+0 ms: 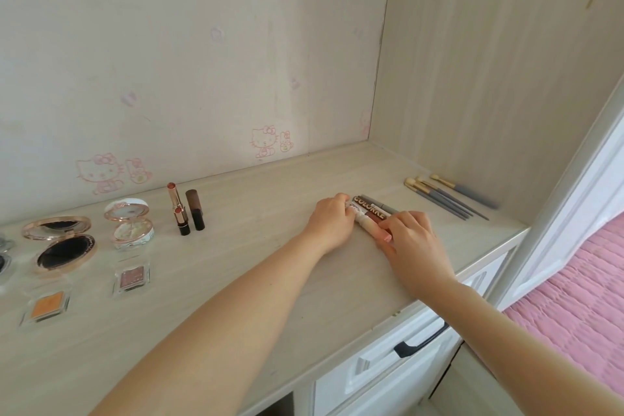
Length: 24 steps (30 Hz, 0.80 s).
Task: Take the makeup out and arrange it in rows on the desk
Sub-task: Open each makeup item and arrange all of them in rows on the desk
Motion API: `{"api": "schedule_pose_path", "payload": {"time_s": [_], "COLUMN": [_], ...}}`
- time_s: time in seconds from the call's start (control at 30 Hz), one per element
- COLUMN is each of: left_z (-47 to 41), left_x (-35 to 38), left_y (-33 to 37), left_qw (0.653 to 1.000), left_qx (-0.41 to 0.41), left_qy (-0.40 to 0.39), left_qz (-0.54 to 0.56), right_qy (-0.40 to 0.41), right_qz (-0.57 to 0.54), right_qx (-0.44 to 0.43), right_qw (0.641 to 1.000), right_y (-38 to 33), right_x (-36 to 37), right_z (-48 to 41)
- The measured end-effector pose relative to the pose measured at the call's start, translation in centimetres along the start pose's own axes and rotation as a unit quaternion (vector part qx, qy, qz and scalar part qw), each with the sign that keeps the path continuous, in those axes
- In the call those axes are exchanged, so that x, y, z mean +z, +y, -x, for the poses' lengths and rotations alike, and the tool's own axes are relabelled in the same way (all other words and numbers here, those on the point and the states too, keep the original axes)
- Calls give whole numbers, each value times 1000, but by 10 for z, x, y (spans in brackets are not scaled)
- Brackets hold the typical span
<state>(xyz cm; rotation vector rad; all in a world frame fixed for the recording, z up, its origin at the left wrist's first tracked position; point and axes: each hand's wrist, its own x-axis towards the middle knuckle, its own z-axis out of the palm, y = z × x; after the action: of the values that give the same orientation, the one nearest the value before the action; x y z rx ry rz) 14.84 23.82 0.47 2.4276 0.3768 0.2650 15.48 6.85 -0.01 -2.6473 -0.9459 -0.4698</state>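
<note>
Step in hand, by my reading: squaring the tubes [369, 211] into a row on the desk [236, 280]. Next move likely calls for a gentle release so none rolls, ends kept level.

Far left: open compacts [59, 243], small pans in front. Then the lipsticks [185, 209], paired. Mid-desk: left hand [329, 219], fingers curled against the tubes' left side. Tubes lie flat, side by side, packed between both hands. Right hand [412, 240], fingers curled over their near ends. Right, apart: brushes [445, 197], lined up by the side wall.
</note>
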Motion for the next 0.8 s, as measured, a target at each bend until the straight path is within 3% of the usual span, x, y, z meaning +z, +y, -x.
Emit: {"api": "schedule_pose_path", "payload": {"time_s": [0.3,0.37,0.5,0.8], "left_z": [23,32,58,108], "left_x": [-24,-33,-54,-96], "left_y": [2,3,4,-20], "left_qw": [972,951,879,832], "left_qx": [-67,-83,-116,-139], "left_qy": [77,87,49,76], "left_qz": [213,284,461,531], "right_qy": [60,74,73,67], "right_qz": [-67,-94,-149,-208], "right_qx": [-30,-32,-20,-30], "right_qw": [996,992,986,975], "right_y": [-20,-28,-47,-97], "right_x": [-13,-18,-25,-31], "right_z": [9,11,15,31]}}
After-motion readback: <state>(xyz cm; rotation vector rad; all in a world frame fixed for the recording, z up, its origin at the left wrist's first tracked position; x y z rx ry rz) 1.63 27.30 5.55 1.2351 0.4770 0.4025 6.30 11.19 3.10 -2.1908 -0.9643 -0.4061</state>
